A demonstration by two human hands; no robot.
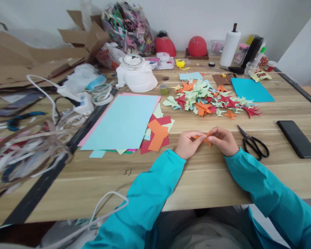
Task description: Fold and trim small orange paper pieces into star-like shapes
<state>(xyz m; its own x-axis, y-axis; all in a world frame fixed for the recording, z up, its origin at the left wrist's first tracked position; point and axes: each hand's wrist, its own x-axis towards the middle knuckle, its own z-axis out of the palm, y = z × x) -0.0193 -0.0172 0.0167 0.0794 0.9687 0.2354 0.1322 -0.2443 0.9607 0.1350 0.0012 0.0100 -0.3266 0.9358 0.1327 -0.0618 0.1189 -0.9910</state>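
Note:
Between my two hands is a small folded piece of orange paper (208, 139), held just above the wooden table. My left hand (188, 143) pinches its left side, thumb and fingers together. On the other side my right hand (224, 140) grips it with thumb and forefinger; part of the paper is hidden by the fingers. Beyond the hands lies a heap of folded paper pieces (197, 95) in green, orange, red and blue. Cut orange paper strips (157, 136) and red ones lie to the left, beside a stack of light blue sheets (119, 121).
Black-handled scissors (254, 143) and a dark phone (298, 138) lie to the right. A bright blue sheet (251, 90) is behind the heap. Tangled cords and ribbons (41, 138) crowd the left, with a cardboard box (41, 55) behind. A paper roll (230, 48) stands at the back.

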